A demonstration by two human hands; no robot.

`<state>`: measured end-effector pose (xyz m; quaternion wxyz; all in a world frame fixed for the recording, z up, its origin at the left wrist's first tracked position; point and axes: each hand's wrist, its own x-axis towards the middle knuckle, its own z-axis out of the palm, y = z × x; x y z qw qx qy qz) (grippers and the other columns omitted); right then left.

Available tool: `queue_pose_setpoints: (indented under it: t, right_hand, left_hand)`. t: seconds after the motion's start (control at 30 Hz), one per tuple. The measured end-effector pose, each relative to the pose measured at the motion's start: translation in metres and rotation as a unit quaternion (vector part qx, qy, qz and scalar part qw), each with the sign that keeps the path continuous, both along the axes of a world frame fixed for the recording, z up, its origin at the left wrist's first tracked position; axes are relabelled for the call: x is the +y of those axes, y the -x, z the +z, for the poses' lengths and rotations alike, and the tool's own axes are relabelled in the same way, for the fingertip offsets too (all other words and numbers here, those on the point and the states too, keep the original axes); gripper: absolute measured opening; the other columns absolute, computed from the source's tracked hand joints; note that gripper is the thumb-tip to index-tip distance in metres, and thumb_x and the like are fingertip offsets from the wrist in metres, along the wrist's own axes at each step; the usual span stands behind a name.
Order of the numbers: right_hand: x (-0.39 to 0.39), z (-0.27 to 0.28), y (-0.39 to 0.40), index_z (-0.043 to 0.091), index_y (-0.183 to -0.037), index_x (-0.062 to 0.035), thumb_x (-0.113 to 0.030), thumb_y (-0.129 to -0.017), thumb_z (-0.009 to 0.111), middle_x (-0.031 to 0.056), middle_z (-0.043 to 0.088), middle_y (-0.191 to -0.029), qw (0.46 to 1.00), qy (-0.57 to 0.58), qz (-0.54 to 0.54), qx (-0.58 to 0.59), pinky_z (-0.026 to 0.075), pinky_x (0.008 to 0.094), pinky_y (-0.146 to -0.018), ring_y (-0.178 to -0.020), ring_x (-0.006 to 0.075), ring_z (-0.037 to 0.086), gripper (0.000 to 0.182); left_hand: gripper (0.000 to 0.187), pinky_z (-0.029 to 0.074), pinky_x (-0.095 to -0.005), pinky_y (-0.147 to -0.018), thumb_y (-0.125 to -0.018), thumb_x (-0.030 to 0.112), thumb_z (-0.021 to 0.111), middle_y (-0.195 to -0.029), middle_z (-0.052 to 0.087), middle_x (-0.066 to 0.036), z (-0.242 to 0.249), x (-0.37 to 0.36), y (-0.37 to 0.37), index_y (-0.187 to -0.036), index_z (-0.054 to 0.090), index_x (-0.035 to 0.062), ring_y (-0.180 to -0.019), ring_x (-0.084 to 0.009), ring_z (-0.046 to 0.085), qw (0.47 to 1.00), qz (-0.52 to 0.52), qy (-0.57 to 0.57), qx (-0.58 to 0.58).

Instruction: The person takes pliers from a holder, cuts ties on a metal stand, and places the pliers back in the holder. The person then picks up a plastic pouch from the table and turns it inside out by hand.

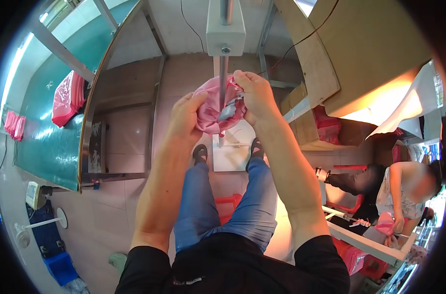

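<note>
A round, gathered piece of pink satin cloth [209, 116] is spread between my two hands, with a ruffled edge and some pale grey-white material showing on its right side. My left hand [185, 110] grips its left edge, thumb on top. On the opposite edge, my right hand [256, 96] pinches the cloth near the ruffle, its thumb raised along the rim. A metal rod [223, 73] comes down from a white block [226, 38] and passes in front of the cloth, between the hands.
On the green-topped table [41, 142] at left lie a pink stack [69, 99] and a smaller pink bundle [14, 125]. A large cardboard box [375, 54] stands at upper right. Another person [402, 196] sits at right, handling pink cloth. A red stool [226, 208] is beneath me.
</note>
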<state>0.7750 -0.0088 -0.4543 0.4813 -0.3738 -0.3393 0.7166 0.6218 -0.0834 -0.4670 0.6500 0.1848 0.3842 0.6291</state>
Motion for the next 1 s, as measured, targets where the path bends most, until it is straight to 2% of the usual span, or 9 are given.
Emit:
queue_pose_setpoints:
  t: [0.07,0.3,0.5,0.73,0.83,0.9,0.93,1.0]
  right_hand:
    - [0.002,0.005,0.0,0.061,-0.102,0.0021,-0.018,-0.098,0.058,0.0084,0.065,-0.09,1.0,0.01,0.012,-0.005,0.055,0.0326,-0.069,-0.079,0.0163,0.064,0.02]
    - [0.0,0.006,-0.002,0.061,-0.1,0.0026,-0.017,-0.099,0.057,0.0075,0.064,-0.087,1.0,-0.015,0.014,-0.021,0.054,0.031,-0.067,-0.073,0.015,0.062,0.02]
    - [-0.002,0.019,-0.003,0.062,-0.095,0.0033,-0.012,-0.096,0.058,0.0059,0.063,-0.082,0.996,-0.04,0.025,-0.081,0.051,0.0286,-0.064,-0.07,0.0128,0.06,0.016]
    - [-0.009,0.012,-0.008,0.062,-0.091,0.0022,-0.005,-0.09,0.06,0.0058,0.063,-0.081,0.991,-0.066,0.044,-0.105,0.049,0.0265,-0.062,-0.069,0.0111,0.06,0.007]
    - [-0.01,0.01,-0.013,0.063,-0.091,0.0017,-0.004,-0.09,0.061,0.0055,0.064,-0.082,0.993,-0.065,0.051,-0.087,0.049,0.0258,-0.062,-0.07,0.0104,0.06,0.006]
    - [-0.01,0.006,-0.02,0.063,-0.092,0.0015,-0.004,-0.09,0.061,0.0053,0.064,-0.083,0.993,-0.059,0.062,-0.079,0.049,0.0254,-0.063,-0.071,0.0099,0.06,0.006]
    - [-0.007,0.005,-0.023,0.063,-0.092,0.0015,-0.005,-0.09,0.061,0.0048,0.065,-0.083,0.988,-0.08,0.065,-0.115,0.048,0.0249,-0.063,-0.071,0.0093,0.059,0.007]
    - [-0.003,0.003,-0.025,0.063,-0.093,0.0015,-0.005,-0.09,0.061,0.0043,0.065,-0.084,0.98,-0.106,0.068,-0.151,0.048,0.0245,-0.062,-0.07,0.0087,0.059,0.007]
  left_hand:
    - [0.02,0.057,-0.0316,-0.077,-0.095,0.008,0.056,-0.102,0.066,-0.014,0.007,0.008,0.002,-0.106,0.058,-0.0071,-0.087,-0.0195,0.068,1.0,0.011,0.004,0.016]
    - [0.017,0.056,-0.0293,-0.071,-0.093,0.011,0.06,-0.094,0.067,-0.011,0.012,0.01,0.007,-0.1,0.06,-0.0044,-0.08,-0.0164,0.067,0.999,-0.007,-0.002,0.048]
    - [0.015,0.052,-0.0251,-0.06,-0.09,0.012,0.064,-0.085,0.065,-0.007,0.019,0.014,0.018,-0.096,0.06,-0.002,-0.068,-0.0116,0.063,0.991,-0.015,-0.009,0.135]
    - [0.016,0.053,-0.0252,-0.06,-0.091,0.014,0.064,-0.085,0.065,-0.005,0.021,0.007,0.018,-0.096,0.062,-0.001,-0.069,-0.0106,0.063,0.988,-0.033,-0.006,0.153]
    - [0.018,0.054,-0.0265,-0.061,-0.093,0.019,0.062,-0.087,0.065,-0.003,0.022,-0.001,0.021,-0.098,0.063,0.0013,-0.072,-0.0094,0.063,0.993,-0.027,-0.011,0.116]
    - [0.021,0.054,-0.0268,-0.063,-0.095,0.024,0.062,-0.087,0.064,0.0,0.024,-0.005,0.026,-0.1,0.063,0.0041,-0.074,-0.0085,0.062,0.989,-0.059,0.013,0.134]
    - [0.021,0.054,-0.0268,-0.063,-0.095,0.024,0.062,-0.087,0.064,0.0,0.025,-0.005,0.027,-0.1,0.063,0.0041,-0.074,-0.0085,0.062,0.989,-0.058,0.012,0.134]
    - [0.022,0.054,-0.0266,-0.064,-0.095,0.027,0.063,-0.087,0.064,0.0,0.03,0.003,0.03,-0.099,0.062,0.0055,-0.074,-0.0088,0.062,0.97,-0.103,0.02,0.217]
